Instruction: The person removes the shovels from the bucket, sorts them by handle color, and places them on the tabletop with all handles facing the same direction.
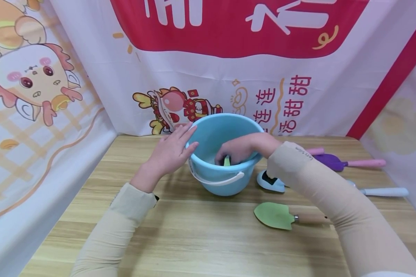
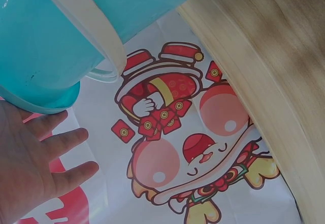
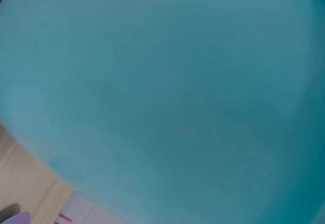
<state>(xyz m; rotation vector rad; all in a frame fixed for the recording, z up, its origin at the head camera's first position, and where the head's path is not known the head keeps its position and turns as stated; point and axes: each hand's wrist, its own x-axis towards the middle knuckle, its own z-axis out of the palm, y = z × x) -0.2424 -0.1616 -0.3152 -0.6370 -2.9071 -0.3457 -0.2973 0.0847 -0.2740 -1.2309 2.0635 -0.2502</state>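
A light-blue bucket (image 1: 225, 181) with a white handle (image 1: 218, 179) stands near the back of the table. My left hand (image 1: 173, 148) touches its left rim with fingers fairly straight; in the left wrist view the same hand (image 2: 30, 158) has its fingers spread by the rim. Inside the bucket, my right hand (image 1: 237, 149) curls its fingers round a light-green object (image 1: 227, 161). Only a short piece of that object shows, so its kind cannot be told. The bucket's wall (image 3: 167, 97) fills most of the right wrist view, and the right hand is hidden there.
A green trowel (image 1: 274, 215) with a wooden handle lies in front and to the right. Beside the bucket is a small light-blue item (image 1: 270, 182) with a black patch. Farther right are a purple shovel (image 1: 332, 162) and a light-blue handle (image 1: 384, 191). Printed cloth (image 1: 211, 69) hangs behind.
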